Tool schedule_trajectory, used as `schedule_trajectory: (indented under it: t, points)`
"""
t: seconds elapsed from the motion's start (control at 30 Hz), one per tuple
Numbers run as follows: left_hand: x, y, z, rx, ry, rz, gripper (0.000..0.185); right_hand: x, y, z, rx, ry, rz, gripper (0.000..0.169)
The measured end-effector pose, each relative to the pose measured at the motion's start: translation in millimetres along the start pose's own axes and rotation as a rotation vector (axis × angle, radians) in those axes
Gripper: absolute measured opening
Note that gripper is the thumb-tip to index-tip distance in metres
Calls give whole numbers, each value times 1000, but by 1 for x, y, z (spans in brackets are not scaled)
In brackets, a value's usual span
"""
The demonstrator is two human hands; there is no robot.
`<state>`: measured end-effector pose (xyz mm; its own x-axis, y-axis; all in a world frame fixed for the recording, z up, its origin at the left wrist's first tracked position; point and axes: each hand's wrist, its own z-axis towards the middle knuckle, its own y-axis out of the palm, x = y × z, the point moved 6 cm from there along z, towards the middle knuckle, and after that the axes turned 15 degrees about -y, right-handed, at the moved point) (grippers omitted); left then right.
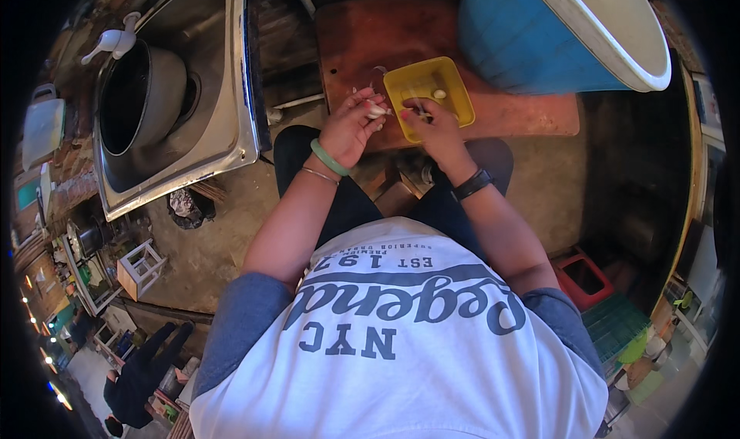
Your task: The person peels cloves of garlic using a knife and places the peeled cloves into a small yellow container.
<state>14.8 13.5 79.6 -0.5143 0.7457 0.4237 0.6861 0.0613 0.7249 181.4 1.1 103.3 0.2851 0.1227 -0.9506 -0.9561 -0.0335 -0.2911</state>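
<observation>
My left hand [346, 128], with a green bangle on the wrist, holds white garlic [377, 111] in its bent fingers, palm turned up. To its right a yellow plastic container [467, 105] rests on the reddish-brown board. Inside the container lies one pale peeled clove [439, 94]. My right hand [439, 128], wearing a dark wristband, reaches over the container's near side with its fingers bent. Something small and dark shows at those fingertips, too blurred to name or to tell if it is gripped. Thin garlic skin [379, 69] lies on the board beside the container.
A large blue bucket [520, 40] stands on the right part of the reddish-brown board [358, 34]. At left, a steel sink [217, 109] holds a dark pot [167, 86] under a white tap [118, 41]. A person [136, 387] is behind at lower left, near a small stool [139, 268].
</observation>
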Motion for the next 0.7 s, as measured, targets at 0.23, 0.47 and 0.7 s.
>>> schedule_trajectory:
  t: [0.23,0.47,0.7]
  points:
    - [6,34,-48,110,65,95,39,-58,22,7,-40,-124,90,26]
    - [7,31,-70,123,56,125,27,-74,31,-3,-196,-123,69,28]
    - [2,33,-75,101,104,237,29,-73,35,-14,-219,10,244,22]
